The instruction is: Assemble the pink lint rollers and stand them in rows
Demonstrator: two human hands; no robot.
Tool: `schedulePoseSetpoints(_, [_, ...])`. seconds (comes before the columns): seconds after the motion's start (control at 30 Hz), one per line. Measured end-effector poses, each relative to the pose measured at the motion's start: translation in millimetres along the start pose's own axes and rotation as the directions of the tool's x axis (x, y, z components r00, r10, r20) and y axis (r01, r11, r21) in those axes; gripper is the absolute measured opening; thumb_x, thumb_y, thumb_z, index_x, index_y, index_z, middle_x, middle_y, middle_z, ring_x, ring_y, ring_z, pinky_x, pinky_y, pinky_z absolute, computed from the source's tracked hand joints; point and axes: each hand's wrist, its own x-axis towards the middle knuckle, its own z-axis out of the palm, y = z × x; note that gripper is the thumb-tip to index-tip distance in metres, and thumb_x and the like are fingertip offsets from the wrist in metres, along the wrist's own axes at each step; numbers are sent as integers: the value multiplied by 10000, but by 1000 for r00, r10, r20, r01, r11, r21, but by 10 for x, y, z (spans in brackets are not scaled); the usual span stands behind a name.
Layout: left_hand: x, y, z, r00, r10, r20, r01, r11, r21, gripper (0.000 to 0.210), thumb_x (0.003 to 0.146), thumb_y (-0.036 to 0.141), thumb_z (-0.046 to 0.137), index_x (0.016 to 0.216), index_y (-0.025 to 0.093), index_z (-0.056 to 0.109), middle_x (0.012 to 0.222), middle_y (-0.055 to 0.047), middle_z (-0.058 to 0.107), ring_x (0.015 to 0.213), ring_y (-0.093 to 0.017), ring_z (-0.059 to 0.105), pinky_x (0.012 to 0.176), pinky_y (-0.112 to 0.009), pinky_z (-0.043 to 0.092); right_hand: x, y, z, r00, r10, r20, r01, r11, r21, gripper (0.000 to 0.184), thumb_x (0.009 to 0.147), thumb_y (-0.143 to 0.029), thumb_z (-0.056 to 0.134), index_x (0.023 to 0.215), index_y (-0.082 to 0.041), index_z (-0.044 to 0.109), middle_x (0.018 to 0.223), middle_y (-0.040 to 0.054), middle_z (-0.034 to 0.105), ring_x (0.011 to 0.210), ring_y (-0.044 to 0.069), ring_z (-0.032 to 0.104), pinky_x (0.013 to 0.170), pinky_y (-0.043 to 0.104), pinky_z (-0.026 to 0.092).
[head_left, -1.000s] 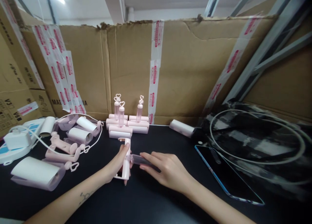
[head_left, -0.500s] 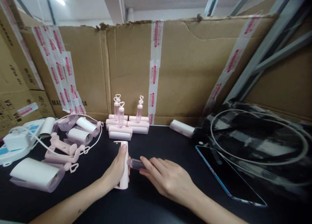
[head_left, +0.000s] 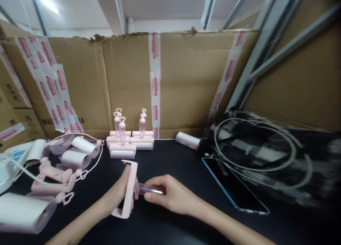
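My left hand (head_left: 117, 192) is closed on a pale pink lint roller frame (head_left: 130, 191), held upright and slightly tilted over the black table. A clear purplish handle (head_left: 150, 189) juts sideways from that frame, and the fingers of my right hand (head_left: 176, 194) are wrapped round it. Where handle and frame meet, my left fingers partly cover the joint. Beyond my hands, several pink lint rollers (head_left: 123, 149) stand with their handles up, each topped by a heart-shaped loop. Left of me lie loose white paper rolls (head_left: 20, 209) in clear covers and pink roller parts (head_left: 53, 174).
A phone (head_left: 236, 186) lies on the black table at right, beside a coiled white cable (head_left: 217, 145) over dark plastic wrapping. One more white roll (head_left: 188, 140) rests near the cardboard wall (head_left: 183, 81). At far left sits a power strip (head_left: 16, 156) with a cord.
The camera view has swung to the right. The pink frame now leans and has turned to show more of its open side. My right hand has rotated on the handle, thumb now showing.
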Motion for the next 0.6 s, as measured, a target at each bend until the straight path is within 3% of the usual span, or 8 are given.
schedulePoseSetpoints(0.1, [26,145,-56,987,102,125,-80,983,-167,750,749,729,175,1044,131,517,773,-103,639,661,-245,627,656,-422,502,79,80,-38,999,48,2,-45,923,382,376,803,-535,536,883,-167,543,644,-19,569,459,71,473,410,170,361])
schedulePoseSetpoints(0.2, [44,91,-15,949,307,74,-305,952,-38,588,708,574,504,1092,131,550,1086,-149,609,1051,-306,548,922,-456,419,114,148,80,997,67,-25,-41,816,576,399,826,-556,485,985,-197,416,627,-47,559,406,69,490,375,168,389])
schedulePoseSetpoints(0.27, [44,4,58,938,338,76,-344,935,86,577,654,450,660,1136,156,541,1132,-127,601,1121,-306,507,971,-445,383,101,168,176,999,32,2,-27,815,579,396,842,-538,473,1028,-206,364,649,-48,564,444,84,544,393,178,428])
schedulePoseSetpoints(0.33, [32,-35,121,954,299,29,-300,945,129,527,690,404,676,1143,169,545,1092,-103,630,1110,-292,522,970,-429,384,78,168,166,997,-57,49,30,900,435,358,870,-481,463,1073,-200,373,749,-10,603,569,102,610,467,197,480])
schedulePoseSetpoints(0.43, [8,30,130,948,296,-115,-284,953,107,411,737,416,645,1057,161,595,1076,-92,650,1059,-273,559,933,-393,425,109,198,-178,984,-158,81,170,971,-170,289,832,-348,571,1084,-219,514,964,20,638,798,118,636,686,222,517])
schedulePoseSetpoints(0.47, [2,65,110,938,316,-141,-305,948,97,406,734,412,651,1045,157,597,1078,-94,650,1037,-266,570,908,-380,444,150,238,-365,990,-138,-24,113,893,-436,212,801,-324,604,997,-247,586,1006,-6,634,847,118,630,750,216,505])
schedulePoseSetpoints(0.53, [-4,121,55,929,340,-144,-332,940,76,403,732,394,658,1041,146,588,1018,-95,665,960,-241,598,838,-351,479,264,383,-776,970,-93,-225,-52,825,-563,163,866,-240,486,919,-202,635,1088,55,603,1028,181,571,901,294,442])
schedulePoseSetpoints(0.6, [-5,144,1,934,343,-96,-339,939,53,384,751,372,634,1047,135,572,909,-81,673,859,-206,614,767,-315,488,380,594,-1143,910,-36,-413,-249,748,-615,254,893,-219,418,1061,-155,597,1184,140,536,1126,255,499,963,408,376])
